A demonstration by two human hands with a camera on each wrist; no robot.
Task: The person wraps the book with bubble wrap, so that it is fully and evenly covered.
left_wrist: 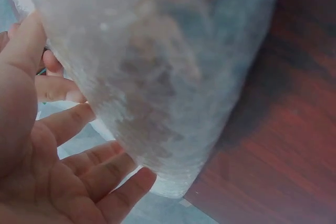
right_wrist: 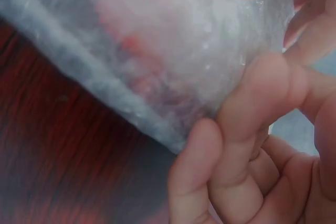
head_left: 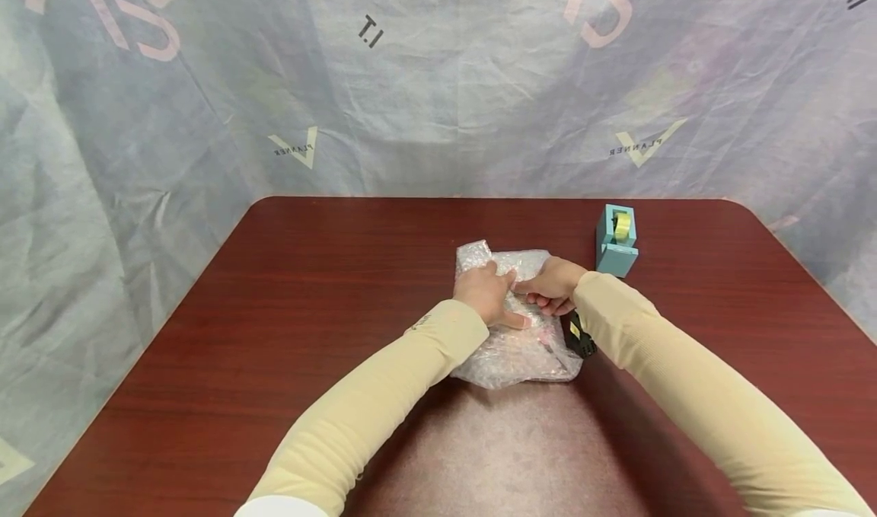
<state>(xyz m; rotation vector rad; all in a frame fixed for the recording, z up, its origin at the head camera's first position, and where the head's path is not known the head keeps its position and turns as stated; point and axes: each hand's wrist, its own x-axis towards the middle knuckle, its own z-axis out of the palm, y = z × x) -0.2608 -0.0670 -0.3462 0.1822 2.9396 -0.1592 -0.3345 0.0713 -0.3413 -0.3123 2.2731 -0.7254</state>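
Note:
A bubble-wrapped package [head_left: 514, 357] lies on the table, with blurred red and dark patches showing through the clear wrap. My left hand [head_left: 485, 295] rests on its upper left part with fingers spread; in the left wrist view the fingertips [left_wrist: 142, 178] touch the wrap. From the right, my right hand [head_left: 551, 285] reaches over the package, its index finger pressing the wrap close to the left fingertips. The other right fingers [right_wrist: 197, 145] curl loosely at the wrap's surface in the right wrist view.
A light blue tape dispenser [head_left: 616, 254] with a yellow roll stands at the back right of the dark red table [head_left: 329, 273]. Beside the package's right edge, partly under the right forearm, lies a black object [head_left: 581, 342] with a yellow mark. A printed grey cloth [head_left: 445, 83] hangs behind.

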